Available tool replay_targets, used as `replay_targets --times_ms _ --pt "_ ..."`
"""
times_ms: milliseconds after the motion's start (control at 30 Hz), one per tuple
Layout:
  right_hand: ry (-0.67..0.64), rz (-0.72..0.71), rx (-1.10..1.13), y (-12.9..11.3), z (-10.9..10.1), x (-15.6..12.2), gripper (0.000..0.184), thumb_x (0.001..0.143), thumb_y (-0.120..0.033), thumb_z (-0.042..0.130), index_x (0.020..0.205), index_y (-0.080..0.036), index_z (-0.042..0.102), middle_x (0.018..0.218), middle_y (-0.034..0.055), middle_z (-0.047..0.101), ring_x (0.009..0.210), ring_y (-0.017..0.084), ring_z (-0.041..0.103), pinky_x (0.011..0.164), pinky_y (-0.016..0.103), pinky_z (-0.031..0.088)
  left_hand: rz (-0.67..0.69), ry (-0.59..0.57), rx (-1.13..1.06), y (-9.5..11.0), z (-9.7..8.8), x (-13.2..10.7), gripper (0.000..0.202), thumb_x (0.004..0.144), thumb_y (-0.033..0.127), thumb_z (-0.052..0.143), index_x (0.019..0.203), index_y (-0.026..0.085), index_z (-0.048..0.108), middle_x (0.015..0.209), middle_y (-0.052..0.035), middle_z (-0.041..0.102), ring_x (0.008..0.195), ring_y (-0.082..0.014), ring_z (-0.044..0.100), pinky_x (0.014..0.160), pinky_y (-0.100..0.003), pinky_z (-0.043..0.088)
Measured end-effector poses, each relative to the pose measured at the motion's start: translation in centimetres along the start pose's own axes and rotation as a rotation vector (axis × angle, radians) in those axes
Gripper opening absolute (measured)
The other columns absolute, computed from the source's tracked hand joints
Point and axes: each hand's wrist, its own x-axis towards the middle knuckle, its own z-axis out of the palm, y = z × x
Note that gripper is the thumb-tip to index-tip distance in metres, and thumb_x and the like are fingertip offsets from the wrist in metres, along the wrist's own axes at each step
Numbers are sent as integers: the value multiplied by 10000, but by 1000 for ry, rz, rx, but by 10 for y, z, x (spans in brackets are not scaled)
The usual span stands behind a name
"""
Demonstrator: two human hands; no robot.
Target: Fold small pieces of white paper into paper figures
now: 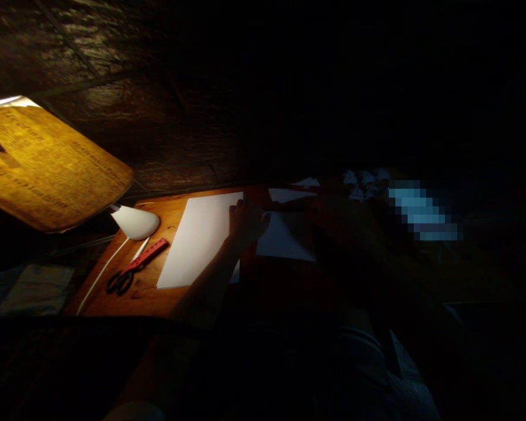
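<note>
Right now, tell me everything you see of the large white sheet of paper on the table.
The large white sheet of paper is plain, rectangular and lies flat on the lamplit orange-brown wooden table. The left hand rests at its right edge, the forearm crossing its lower right corner.

- A dim room that reads as a home desk or craft corner, lit only at the near left.
- A small wooden table [151, 295] carries a white desk lamp [135, 222], whose cord [100, 276] trails toward the near edge.
- Paper-craft tools lie beside the lamp: black-handled scissors [120, 280] and a red ruler [151, 254].
- White sheets of paper [201, 237] are spread across the middle of the table, with crumpled scraps [363, 180] at the far right.
- A printed board [44, 166] glows yellow at the far left, against a dark, rough wall [127, 111].
</note>
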Motion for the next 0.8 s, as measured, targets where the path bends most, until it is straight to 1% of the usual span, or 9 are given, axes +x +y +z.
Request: replay_targets --times_ms 133,200,300,400,467,567,667,733,800 --pt "14 51 13 -1 0 -2 346 996 -343 588 1122 -156 851 1142 207 818 1015 328 782 840 383 571 -3 -11 5 1 0 0 297 991 441 615 1009 215 808 1278 -154 676 1258 -354 594 1080 -524 483" --pt "14 45 11 -1 0 -2 335 992 -326 589 1118 -158 850 1149 204 817 1016 321 779 841 373 563 0 -15 7 1 0 0 301 995 436 613 1023 208 805 1287 -161 675 1268 -361 594 1081 -528 481" --pt "-2 -4 10 0 2 0 297 977 -285 600 1092 -170 849 1142 181 821 999 298 770 822 344 536 10 -29 4 2 -1 0 293 990 423 624 1035 193 799 1296 -173 672 1271 -376 597 1081 -544 478" --pt "23 -65 21 6 10 6 280 990 -307 594 1063 -180 832 1107 157 819 991 289 753 781 327 498 36 -50 -6 3 1 -1 300 990 420 639 1091 172 774 1324 -187 670 1282 -391 598 1088 -562 472" --pt "47 -80 32 11 16 10 255 985 -312 609 1082 -182 805 1112 149 811 981 279 739 762 320 476 52 -49 -6 5 5 -2 340 994 450 644 1141 160 744 1356 -199 663 1295 -400 596 1095 -573 470" --pt "38 -125 60 17 21 14 226 981 -306 629 1101 -182 774 1112 137 805 971 257 720 764 308 458 77 -10 6 6 13 -3 441 988 518 654 1214 141 697 1387 -224 650 1323 -417 579 1109 -585 460" --pt "48 -101 70 14 22 14 223 990 -317 623 1064 -174 777 1100 142 804 965 254 716 774 311 457 142 27 -17 7 21 -3 524 963 542 692 1302 144 651 1401 -224 641 1337 -423 573 1122 -593 453" --pt "45 -69 70 8 21 12 243 991 -327 624 1073 -161 781 1094 155 803 952 257 721 778 317 460 219 53 -61 9 24 -2 562 955 505 713 1384 157 610 1441 -206 625 1362 -406 567 1159 -581 432" --pt "49 -60 94 0 23 11 291 1002 -376 623 1108 -156 781 1106 166 801 922 250 723 773 320 464 301 59 -100 10 26 -2 597 951 455 722 1452 168 569 1488 -190 603 1394 -389 553 1191 -565 414"
